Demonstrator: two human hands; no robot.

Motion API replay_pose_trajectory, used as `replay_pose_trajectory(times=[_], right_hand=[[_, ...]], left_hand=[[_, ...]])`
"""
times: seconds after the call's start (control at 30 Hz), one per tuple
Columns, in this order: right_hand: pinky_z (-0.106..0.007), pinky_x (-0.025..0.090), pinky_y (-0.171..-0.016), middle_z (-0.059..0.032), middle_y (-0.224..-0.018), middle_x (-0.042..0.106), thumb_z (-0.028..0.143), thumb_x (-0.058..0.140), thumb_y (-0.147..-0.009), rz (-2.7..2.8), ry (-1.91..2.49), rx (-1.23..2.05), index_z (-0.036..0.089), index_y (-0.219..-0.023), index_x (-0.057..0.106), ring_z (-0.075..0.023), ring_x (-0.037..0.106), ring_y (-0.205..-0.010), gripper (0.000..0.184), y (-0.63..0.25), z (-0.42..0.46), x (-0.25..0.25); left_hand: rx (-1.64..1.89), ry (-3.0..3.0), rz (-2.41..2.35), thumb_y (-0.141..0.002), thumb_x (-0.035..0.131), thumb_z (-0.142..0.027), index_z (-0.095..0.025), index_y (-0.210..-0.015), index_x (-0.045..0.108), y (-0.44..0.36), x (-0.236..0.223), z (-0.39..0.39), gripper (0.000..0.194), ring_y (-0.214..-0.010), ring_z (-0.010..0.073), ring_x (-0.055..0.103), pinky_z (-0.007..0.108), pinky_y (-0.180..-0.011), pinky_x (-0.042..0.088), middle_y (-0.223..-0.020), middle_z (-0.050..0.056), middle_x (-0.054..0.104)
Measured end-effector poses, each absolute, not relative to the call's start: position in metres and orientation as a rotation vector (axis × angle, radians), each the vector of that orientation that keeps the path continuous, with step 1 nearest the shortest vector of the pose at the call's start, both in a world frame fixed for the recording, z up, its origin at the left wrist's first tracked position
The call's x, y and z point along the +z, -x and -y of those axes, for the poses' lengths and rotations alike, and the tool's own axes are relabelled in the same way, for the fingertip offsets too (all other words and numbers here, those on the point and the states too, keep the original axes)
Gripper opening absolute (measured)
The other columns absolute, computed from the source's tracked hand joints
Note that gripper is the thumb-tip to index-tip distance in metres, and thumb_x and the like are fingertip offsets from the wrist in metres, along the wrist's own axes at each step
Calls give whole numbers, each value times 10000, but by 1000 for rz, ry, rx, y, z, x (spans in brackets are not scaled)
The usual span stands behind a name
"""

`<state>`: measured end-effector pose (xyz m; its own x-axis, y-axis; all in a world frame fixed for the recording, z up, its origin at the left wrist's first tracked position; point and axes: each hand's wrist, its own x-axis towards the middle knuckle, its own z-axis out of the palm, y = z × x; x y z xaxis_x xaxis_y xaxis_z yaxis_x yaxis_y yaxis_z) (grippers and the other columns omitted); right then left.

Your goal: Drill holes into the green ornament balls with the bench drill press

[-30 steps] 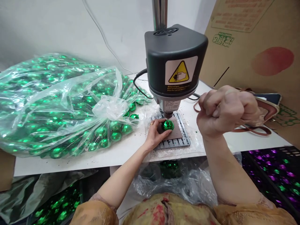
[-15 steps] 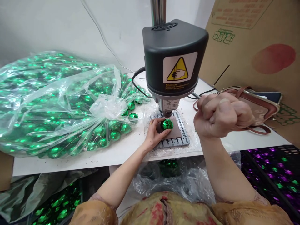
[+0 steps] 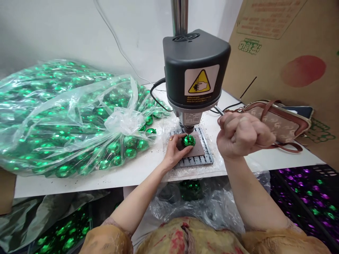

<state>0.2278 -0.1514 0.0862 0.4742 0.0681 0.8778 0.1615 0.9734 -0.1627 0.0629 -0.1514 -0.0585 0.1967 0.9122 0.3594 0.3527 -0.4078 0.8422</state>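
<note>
Under the black drill press head point(image 3: 197, 70), a shiny green faceted ball point(image 3: 188, 140) rests on a brown pad point(image 3: 198, 150) over the slotted grey base plate point(image 3: 209, 155). My left hand point(image 3: 174, 150) pinches the ball from its left side between thumb and fingers. The chuck point(image 3: 189, 129) sits just over the ball, and its thin bit reaches the ball's top; how deep it goes I cannot tell. My right hand point(image 3: 243, 135) is closed in a fist around the press's metal lever point(image 3: 219, 110), whose end the fingers hide.
A big clear bag of green balls point(image 3: 66, 120) fills the table's left, with a few loose balls point(image 3: 149, 120) beside it. At the right lie a brown-trimmed handbag point(image 3: 280, 121) and a cardboard box point(image 3: 275, 60). Below the edge stands a crate of purple and green balls point(image 3: 304, 197).
The drill press head has come down a little toward the ball. My right hand has moved slightly left with the lever. My left hand stays on the ball.
</note>
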Motion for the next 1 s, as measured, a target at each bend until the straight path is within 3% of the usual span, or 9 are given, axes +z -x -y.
replay_pose_trajectory(times=[0.1,0.17,0.27,0.47,0.57,0.7,0.83,0.93,1.0], right_hand=[[-218,254,-402,78,-448,220,201,581,-905,974,444,121,186,-556,220,-12,244,-386,502,-226,154,110],[-244,279,-415,88,-437,303,207,613,-889,974,506,183,208,-554,311,-27,301,-391,451,-228,153,126],[-255,224,-400,93,-440,362,248,626,-896,989,528,249,230,-590,330,-32,283,-382,427,-230,149,140],[-274,222,-390,87,-444,370,255,647,-903,995,475,202,231,-602,327,-54,315,-361,441,-231,143,138],[-297,221,-397,81,-445,384,244,646,-895,985,473,192,236,-598,345,-62,307,-365,423,-231,144,137],[-312,215,-416,78,-442,386,235,634,-893,980,475,177,243,-599,357,-69,301,-375,404,-231,144,138],[-309,220,-410,78,-442,385,205,634,-887,964,445,184,243,-596,369,-74,326,-368,396,-229,145,137],[-297,231,-419,74,-453,391,223,638,-901,968,451,190,235,-601,380,-69,339,-379,395,-229,145,136],[-290,234,-425,72,-451,399,268,649,-910,990,448,182,227,-587,366,-58,335,-380,431,-230,145,135]], left_hand=[[1210,-1856,-1186,-822,861,-344,-249,-1218,685,-66,-57,152,444,-1142,261,664,408,-986,545,-1194,80,703],[1249,-1851,-1240,-814,853,-339,-236,-1175,674,-67,-53,159,416,-1097,251,672,392,-944,550,-1153,73,710],[1326,-1925,-1322,-812,834,-374,-219,-1092,650,-65,-46,186,370,-980,231,676,365,-854,544,-1037,58,702],[960,-2557,-688,-834,794,-596,-210,-1133,653,-54,-57,260,509,-872,243,663,381,-766,546,-942,79,713],[958,-2707,-560,-871,750,-641,-219,-1196,660,-44,-60,256,540,-979,271,683,412,-848,576,-1028,105,738],[1110,-2528,-1172,-1043,567,-343,-247,-1138,656,-12,-32,185,162,-1084,279,669,493,-1036,522,-1078,97,726],[1016,-2287,-1714,-967,632,-148,-195,-975,637,23,-11,101,49,-1096,328,610,598,-1127,428,-942,98,631],[936,-2228,-1799,-819,746,-11,-183,-832,603,34,-19,71,225,-992,309,610,617,-1075,454,-797,25,518],[900,-2219,-1810,-726,775,59,-172,-875,630,34,-27,68,311,-958,289,622,590,-1042,479,-836,19,534]])
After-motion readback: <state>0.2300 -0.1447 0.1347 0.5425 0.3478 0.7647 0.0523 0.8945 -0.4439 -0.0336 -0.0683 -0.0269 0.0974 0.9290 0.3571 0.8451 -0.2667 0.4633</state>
